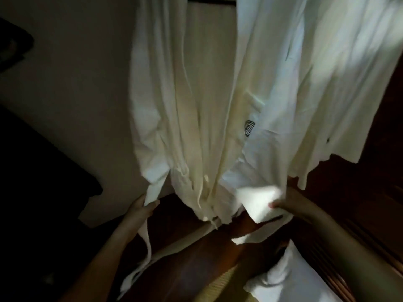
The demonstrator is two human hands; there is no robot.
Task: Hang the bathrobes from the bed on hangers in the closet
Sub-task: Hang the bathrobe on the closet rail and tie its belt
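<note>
A white bathrobe (218, 101) hangs in front of me, filling the upper middle and right of the view; its top is cut off, so no hanger shows. A small dark striped emblem (249, 128) marks its right front panel. My left hand (139, 211) grips the robe's white belt (146, 243), which trails down to the floor. My right hand (293, 202) pinches a white fold of the robe's lower right front (257, 201). A second layer of white cloth (340, 73) hangs at the right; whether it is another robe I cannot tell.
A pale wall (76, 94) stands to the left, with dark furniture (32, 192) low at the left edge. Dark wood floor (196, 258) lies below. Dark wooden panelling (381, 203) runs along the right. A white folded cloth (287, 280) lies at the bottom right.
</note>
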